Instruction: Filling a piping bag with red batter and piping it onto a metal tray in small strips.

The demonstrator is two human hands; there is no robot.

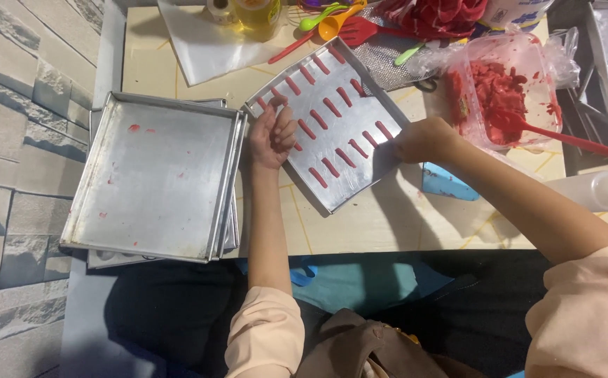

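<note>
A metal baking tray (360, 168) lies tilted at the middle of the table, with several short red dough sticks (332, 107) in rows on it. My left hand (273, 133) rests at the tray's left edge, fingers curled, touching a red stick there. My right hand (422, 140) grips the tray's right edge. A clear plastic tub (466, 105) of red dough stands to the right, with a red spatula (563, 138) in it.
A stack of empty metal trays (157, 175) sits at the left, overhanging the table. A clear squeeze bottle (595, 190) lies at the right. Coloured spoons (332, 21), an oil bottle (258, 14) and white paper (206, 42) are at the back. A blue scraper (447, 183) lies under my right wrist.
</note>
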